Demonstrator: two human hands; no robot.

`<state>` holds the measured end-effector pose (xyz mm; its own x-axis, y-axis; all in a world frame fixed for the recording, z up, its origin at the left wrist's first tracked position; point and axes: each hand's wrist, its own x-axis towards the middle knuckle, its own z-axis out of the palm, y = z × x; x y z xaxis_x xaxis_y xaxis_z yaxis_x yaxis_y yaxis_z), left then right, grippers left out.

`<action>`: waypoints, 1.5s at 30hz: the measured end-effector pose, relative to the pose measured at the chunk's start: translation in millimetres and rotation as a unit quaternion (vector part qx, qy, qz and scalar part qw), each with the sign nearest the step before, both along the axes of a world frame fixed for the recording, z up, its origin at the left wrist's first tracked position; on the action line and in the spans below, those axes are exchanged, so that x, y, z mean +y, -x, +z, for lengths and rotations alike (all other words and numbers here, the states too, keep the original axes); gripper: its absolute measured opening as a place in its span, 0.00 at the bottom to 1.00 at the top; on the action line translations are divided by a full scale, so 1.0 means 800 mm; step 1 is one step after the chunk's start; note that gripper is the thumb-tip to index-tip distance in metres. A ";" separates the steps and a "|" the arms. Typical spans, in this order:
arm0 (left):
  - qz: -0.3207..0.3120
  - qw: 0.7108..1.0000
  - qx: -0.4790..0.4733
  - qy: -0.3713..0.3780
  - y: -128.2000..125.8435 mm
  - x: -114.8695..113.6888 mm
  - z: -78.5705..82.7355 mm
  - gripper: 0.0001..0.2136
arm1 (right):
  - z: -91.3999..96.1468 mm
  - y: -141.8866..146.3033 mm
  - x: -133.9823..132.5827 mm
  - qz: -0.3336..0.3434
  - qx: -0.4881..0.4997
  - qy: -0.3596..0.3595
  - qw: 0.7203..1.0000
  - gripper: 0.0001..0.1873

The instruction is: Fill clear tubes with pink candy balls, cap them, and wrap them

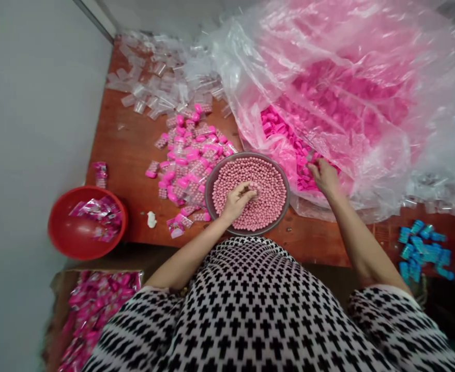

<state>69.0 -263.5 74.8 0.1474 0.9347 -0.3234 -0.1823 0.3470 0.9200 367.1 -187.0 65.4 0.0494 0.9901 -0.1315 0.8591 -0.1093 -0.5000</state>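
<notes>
My left hand (237, 200) is over a dark-rimmed bowl (209, 194) of small pink beads (246, 219). Its fingers are pinched on a small clear container (255, 190), mostly hidden by the fingertips and the beads behind it. At the mouth of a large clear plastic bag (251, 67), my right hand (324, 175) reaches in among bright pink caps (277, 126). Its fingers are curled together, and what they hold, if anything, cannot be made out. Left of the bowl lies a pile of bead-filled clear containers with pink caps (191, 155).
Clear empty containers (153, 77) lie scattered at the back left of the wooden table (107, 124). A red bowl (59, 227) holds shiny pink packets, above a cardboard box (59, 294) full of more. Blue caps (425, 250) sit at the right edge.
</notes>
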 end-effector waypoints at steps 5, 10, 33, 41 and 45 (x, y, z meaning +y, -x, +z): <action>-0.055 0.986 0.109 -0.112 -0.001 -0.009 0.023 0.11 | 0.044 0.063 -0.073 0.034 0.241 0.012 0.970 0.15; -0.071 0.979 0.118 -0.153 0.005 -0.019 0.038 0.12 | 0.098 0.111 -0.107 0.092 0.296 -0.041 0.950 0.16; -0.087 0.924 0.244 -0.283 0.026 -0.043 0.050 0.12 | 0.098 0.159 -0.122 0.224 0.210 -0.135 0.942 0.11; -0.081 0.915 0.239 -0.314 0.021 -0.046 0.049 0.12 | 0.094 0.155 -0.127 0.298 0.130 -0.184 0.928 0.09; -0.083 0.924 0.225 -0.298 0.019 -0.047 0.049 0.12 | 0.095 0.155 -0.130 0.297 0.141 -0.184 0.927 0.07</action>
<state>53.8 -300.9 114.2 0.2811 0.9430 0.1783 0.2752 -0.2572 0.9263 243.2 -291.1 141.3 -0.5029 0.8126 0.2948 0.5432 0.5623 -0.6235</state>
